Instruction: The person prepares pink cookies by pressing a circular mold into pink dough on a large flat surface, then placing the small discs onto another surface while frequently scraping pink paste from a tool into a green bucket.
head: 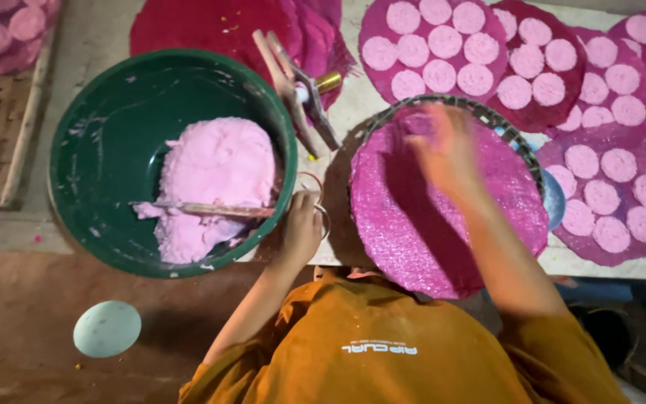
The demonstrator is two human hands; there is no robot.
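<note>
Magenta mat [443,224]: round mesh sheet, laid flat over a woven tray [487,114] at the worktop's near edge; a judgement: flat and raised so paste can be put down on it within easy reach.
Right hand [446,146]: over the mat's far part, motion-blurred; touching or just above, can't tell; grip state can't tell either, fingers look loosely spread, nothing seen in it.
Left hand [304,224]: at the gap btw. bowl and mat, fingers curled round a thin metal ring [321,209] just beside the bowl rim; clenched on it.
Green bowl [114,150]: big, round, left of the mat, its rim near the mat's edge; probably kept close so paste travels a short way.
Pink paste [214,183]: soft mound in the bowl's right half, nearest the left hand.
Flat stick [203,209]: lies across the paste, handle end resting toward the rim by the left hand.
Wooden press [297,93]: two-armed tool w/ brass-coloured part, lying on the worktop btw. bowl and tray, beyond both hands.
Filled mats [487,52]: further magenta rounds w/ rows of pale pink discs, overlapping across the worktop's far and right side; set apart, likely to dry.
Worktop [353,112]: pale slab carrying all above.
Pale green egg-shaped thing [106,329]: on the floor, lower left, well apart.
</note>
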